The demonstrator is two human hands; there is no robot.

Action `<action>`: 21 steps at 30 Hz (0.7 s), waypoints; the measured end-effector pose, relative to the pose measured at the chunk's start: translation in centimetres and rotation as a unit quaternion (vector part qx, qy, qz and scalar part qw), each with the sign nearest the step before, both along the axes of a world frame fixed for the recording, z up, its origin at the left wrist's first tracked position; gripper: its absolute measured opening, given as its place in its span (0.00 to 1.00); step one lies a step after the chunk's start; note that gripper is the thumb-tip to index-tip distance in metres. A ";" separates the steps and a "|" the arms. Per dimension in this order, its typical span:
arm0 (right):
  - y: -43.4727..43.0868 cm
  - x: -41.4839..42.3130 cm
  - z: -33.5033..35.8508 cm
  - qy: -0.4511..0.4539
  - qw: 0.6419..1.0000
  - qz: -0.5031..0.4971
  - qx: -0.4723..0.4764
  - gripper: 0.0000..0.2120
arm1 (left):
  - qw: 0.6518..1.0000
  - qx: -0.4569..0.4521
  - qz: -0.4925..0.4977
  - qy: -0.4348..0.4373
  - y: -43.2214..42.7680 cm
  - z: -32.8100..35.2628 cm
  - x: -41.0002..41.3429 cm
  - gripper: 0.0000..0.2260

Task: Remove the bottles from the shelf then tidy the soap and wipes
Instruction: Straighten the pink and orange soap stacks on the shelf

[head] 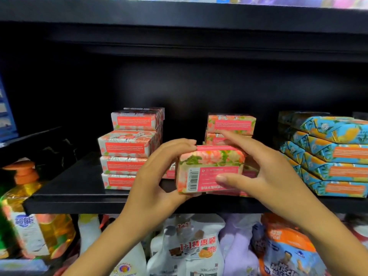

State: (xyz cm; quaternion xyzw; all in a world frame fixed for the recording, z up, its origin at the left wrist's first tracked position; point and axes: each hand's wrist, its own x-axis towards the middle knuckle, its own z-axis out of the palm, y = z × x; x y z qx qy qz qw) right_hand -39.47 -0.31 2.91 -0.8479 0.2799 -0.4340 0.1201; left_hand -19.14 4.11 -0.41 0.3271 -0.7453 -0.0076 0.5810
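At lower left a pump bottle stands beside the shelf, not on it, so you look to be on the soap-tidying step. Left of centre sits a pink stack. At centre your left hand curls round the left end of a soap box, held at the shelf's front edge. Your right hand pinches its right end, thumb on the front. Blue packs fill the right. Next, set the box square on a stack.

Pink floral soap box, barcode face forward, over front edge of the black shelf
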 end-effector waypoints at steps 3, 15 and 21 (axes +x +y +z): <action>0.4 0.5 0.1 -0.023 0.999 -0.005 -0.035 0.28 | 1.000 -0.003 0.006 -0.021 -0.1 -0.2 0.3 0.25; 0.5 2.5 -3.0 -0.062 0.957 -0.023 -0.282 0.20 | 0.973 0.202 -0.041 0.101 1.0 0.0 1.0 0.28; 0.3 1.8 -4.4 -0.077 0.969 -0.028 -0.231 0.16 | 0.979 0.145 0.056 0.135 1.7 -1.1 1.3 0.27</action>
